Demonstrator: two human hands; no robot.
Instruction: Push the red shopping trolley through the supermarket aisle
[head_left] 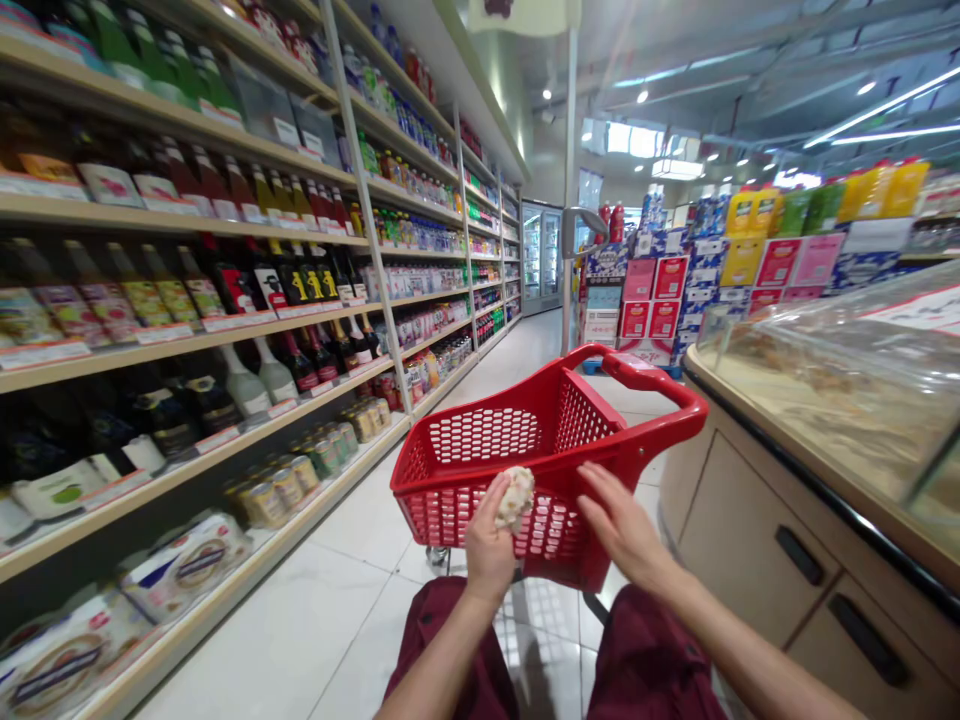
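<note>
Against left fingers (488,508), pale lump (517,498), gripped

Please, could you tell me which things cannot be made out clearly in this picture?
All in the head view:
1. Pale lump: its exact kind; it is blurred and partly covered by the left hand.
2. Red cart: its basket floor, hidden by the near wall.
3. Display counter: its contents, blurred behind the glare on the clear cover; the right edge cuts it off.
4. Distant bottles: their labels, too small.
</note>
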